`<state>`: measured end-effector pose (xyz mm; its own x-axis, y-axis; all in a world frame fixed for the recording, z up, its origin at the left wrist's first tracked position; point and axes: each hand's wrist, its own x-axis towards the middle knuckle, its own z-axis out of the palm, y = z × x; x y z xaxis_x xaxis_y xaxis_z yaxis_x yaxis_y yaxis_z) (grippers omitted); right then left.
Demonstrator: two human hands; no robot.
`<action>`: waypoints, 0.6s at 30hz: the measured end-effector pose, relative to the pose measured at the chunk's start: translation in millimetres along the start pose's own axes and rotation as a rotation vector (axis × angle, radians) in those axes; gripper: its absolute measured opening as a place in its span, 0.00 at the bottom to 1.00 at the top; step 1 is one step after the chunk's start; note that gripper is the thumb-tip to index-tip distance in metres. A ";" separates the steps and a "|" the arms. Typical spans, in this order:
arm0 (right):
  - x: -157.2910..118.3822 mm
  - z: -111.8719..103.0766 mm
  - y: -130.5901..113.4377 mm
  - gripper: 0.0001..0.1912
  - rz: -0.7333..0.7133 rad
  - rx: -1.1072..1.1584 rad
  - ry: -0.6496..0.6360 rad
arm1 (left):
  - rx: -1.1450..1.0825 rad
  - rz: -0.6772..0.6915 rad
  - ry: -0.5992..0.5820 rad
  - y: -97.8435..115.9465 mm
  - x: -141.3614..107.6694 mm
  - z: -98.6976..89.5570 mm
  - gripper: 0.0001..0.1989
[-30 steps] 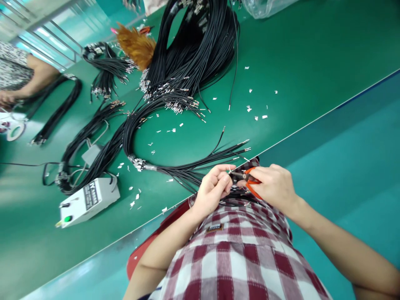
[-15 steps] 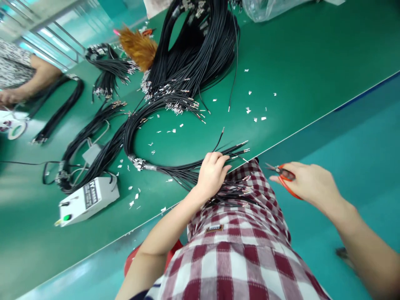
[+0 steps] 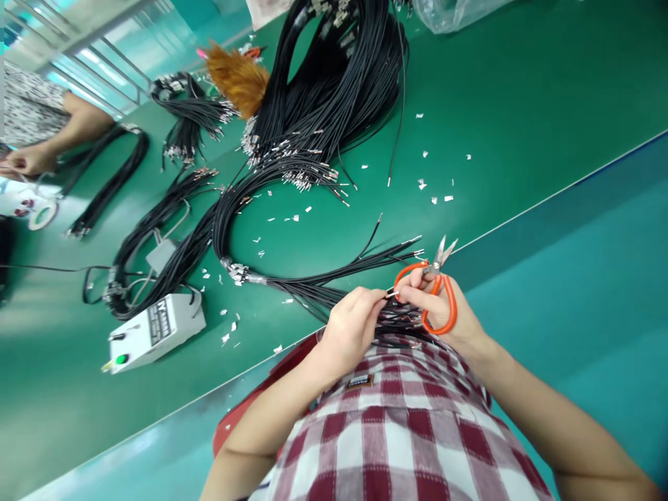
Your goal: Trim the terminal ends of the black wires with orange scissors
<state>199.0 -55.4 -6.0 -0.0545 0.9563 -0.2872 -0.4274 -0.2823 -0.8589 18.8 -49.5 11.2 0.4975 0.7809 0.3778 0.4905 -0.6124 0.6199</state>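
Observation:
My left hand (image 3: 352, 325) pinches one black cable near its pale end, just over the table's front edge. Close beside it, my right hand (image 3: 456, 313) has orange-handled scissors (image 3: 438, 268) hooked in its fingers, blades parted and pointing away from me. The right thumb and a fingertip meet at the tip of the same cable. A fanned bundle of black cables (image 3: 303, 285) runs from a taped joint on the table towards both hands. Some of its ends lie over my checked apron (image 3: 386, 431), partly hidden by the hands.
Big looped bundles of black cables (image 3: 344, 90) lie at the back, near a brown feather duster (image 3: 237, 80). A white box with a green button (image 3: 156, 334) stands at left. White scraps dot the green table (image 3: 522, 104). A co-worker's arm (image 3: 78, 129) is at far left.
My right hand has come left to meet the left hand, and the scissors have turned in its grip. My left hand has lifted off the bundle and now pinches a single cable end.

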 end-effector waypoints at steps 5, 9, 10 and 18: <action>-6.4 10.9 7.1 0.18 0.062 0.148 -0.017 | -0.082 -0.067 0.099 4.5 -5.6 4.1 0.03; -14.2 9.0 26.9 0.16 0.070 0.135 0.024 | -0.217 -0.223 0.160 3.8 -7.7 9.9 0.01; -15.5 7.8 29.7 0.15 0.070 0.126 0.029 | -0.239 -0.232 0.171 3.6 -7.7 10.8 0.02; -11.0 12.3 11.9 0.17 0.054 0.265 0.066 | -0.205 -0.123 0.180 3.3 -7.0 14.8 0.04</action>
<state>183.4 -68.3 -7.9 -0.0286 0.9308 -0.3644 -0.6472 -0.2951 -0.7029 27.5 -58.8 0.5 0.2998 0.8680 0.3958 0.3756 -0.4888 0.7874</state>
